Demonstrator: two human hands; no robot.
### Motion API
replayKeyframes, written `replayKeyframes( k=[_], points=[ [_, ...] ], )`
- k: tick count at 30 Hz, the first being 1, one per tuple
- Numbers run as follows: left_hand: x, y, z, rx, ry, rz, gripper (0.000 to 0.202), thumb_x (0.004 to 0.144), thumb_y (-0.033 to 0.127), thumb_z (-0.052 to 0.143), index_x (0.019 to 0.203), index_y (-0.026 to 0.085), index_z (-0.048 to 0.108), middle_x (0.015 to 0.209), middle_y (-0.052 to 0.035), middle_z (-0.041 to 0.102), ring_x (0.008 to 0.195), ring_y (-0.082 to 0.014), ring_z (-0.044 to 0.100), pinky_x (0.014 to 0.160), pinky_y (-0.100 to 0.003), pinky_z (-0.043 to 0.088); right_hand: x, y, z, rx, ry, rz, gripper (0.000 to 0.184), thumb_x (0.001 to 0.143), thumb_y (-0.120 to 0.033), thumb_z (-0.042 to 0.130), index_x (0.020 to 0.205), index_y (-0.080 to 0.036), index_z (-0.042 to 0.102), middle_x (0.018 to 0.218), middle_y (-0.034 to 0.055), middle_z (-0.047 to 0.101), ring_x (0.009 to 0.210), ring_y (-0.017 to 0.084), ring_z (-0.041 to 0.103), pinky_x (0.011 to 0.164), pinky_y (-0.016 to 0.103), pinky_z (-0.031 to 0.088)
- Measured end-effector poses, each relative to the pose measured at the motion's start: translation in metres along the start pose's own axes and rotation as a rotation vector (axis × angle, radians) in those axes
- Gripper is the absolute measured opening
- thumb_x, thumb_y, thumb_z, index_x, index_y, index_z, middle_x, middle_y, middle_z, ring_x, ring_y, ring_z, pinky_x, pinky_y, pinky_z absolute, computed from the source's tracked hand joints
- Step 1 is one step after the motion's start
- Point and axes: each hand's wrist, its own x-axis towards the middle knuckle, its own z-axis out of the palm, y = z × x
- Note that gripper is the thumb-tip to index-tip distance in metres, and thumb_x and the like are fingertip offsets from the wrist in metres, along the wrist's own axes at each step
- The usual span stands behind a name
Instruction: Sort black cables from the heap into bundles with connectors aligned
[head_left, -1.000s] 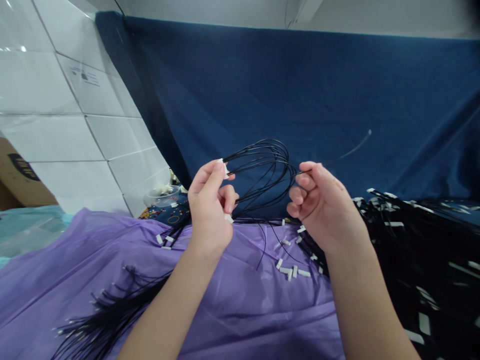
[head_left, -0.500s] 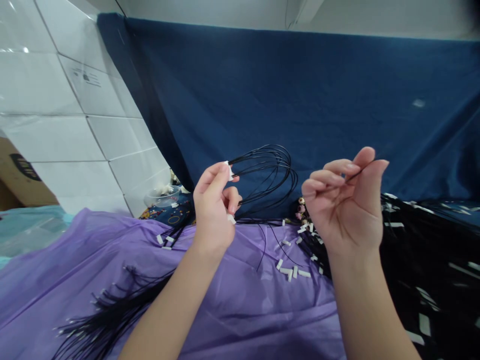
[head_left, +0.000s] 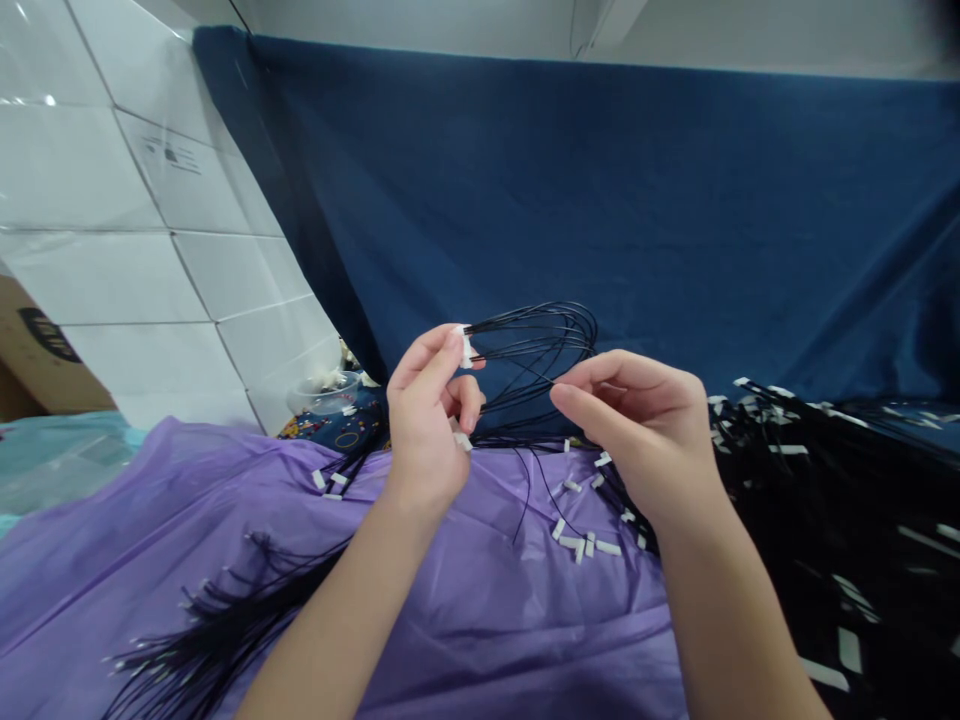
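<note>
My left hand [head_left: 427,420] is raised in the middle of the view, thumb and forefinger pinched on a small white connector [head_left: 466,347]. A bundle of thin black wires [head_left: 541,345] loops out from that connector to the right and back down. My right hand [head_left: 637,425] is just right of it, thumb and forefinger pinched on one black wire of the loop. A second white piece [head_left: 463,440] shows under my left hand's curled fingers.
A purple plastic sheet [head_left: 465,610] covers the lap area, strewn with loose white connectors [head_left: 581,545]. Heaps of black wires lie at right [head_left: 840,520] and lower left [head_left: 217,625]. A clear bowl [head_left: 326,392] stands by white boxes [head_left: 150,240]. Blue cloth [head_left: 600,200] hangs behind.
My right hand, which had lifted up and right drawing a wire out, has come back down and left, pinching a wire close to the loop. The left hand stayed almost still.
</note>
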Motion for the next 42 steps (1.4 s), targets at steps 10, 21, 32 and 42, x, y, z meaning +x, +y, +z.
replayKeyframes(
  k=[10, 21, 32, 42],
  points=[
    [0.000, 0.002, 0.000, 0.001, 0.000, 0.011, 0.018, 0.077, 0.036, 0.067, 0.081, 0.019, 0.061, 0.069, 0.0030, 0.059, 0.030, -0.0015, 0.036, 0.032, -0.021, 0.025, 0.002, 0.000, -0.003, -0.026, 0.020, -0.018, 0.010, 0.074, -0.017, 0.067, 0.065, -0.018, 0.061, 0.052, -0.0044, 0.045, 0.047, 0.006, 0.035, 0.042, 0.021, 0.025],
    [0.001, 0.002, -0.001, -0.017, 0.003, 0.004, 0.012, 0.077, 0.030, 0.068, 0.081, 0.020, 0.062, 0.069, 0.0036, 0.060, 0.030, -0.0011, 0.038, 0.032, -0.019, 0.025, 0.001, 0.001, -0.003, -0.022, 0.007, 0.032, 0.011, 0.073, -0.018, 0.068, 0.065, -0.016, 0.062, 0.051, -0.0052, 0.043, 0.046, 0.005, 0.033, 0.041, 0.020, 0.022],
    [0.001, 0.000, -0.001, 0.042, -0.079, 0.131, 0.010, 0.079, 0.029, 0.069, 0.083, 0.020, 0.067, 0.071, 0.0037, 0.060, 0.031, 0.0001, 0.038, 0.031, -0.018, 0.028, 0.004, 0.009, -0.006, 0.041, 0.058, 0.219, 0.016, 0.075, -0.025, 0.069, 0.065, -0.016, 0.061, 0.046, -0.0067, 0.036, 0.042, 0.004, 0.028, 0.041, 0.021, 0.017],
    [0.003, -0.006, -0.005, 0.144, -0.132, 0.261, 0.013, 0.079, 0.031, 0.069, 0.085, 0.020, 0.068, 0.073, 0.0036, 0.061, 0.031, 0.0000, 0.039, 0.028, -0.017, 0.022, 0.001, 0.004, -0.003, -0.064, 0.056, 0.078, 0.015, 0.079, -0.023, 0.066, 0.069, -0.016, 0.058, 0.053, -0.0064, 0.041, 0.045, 0.004, 0.033, 0.042, 0.019, 0.024]
  ],
)
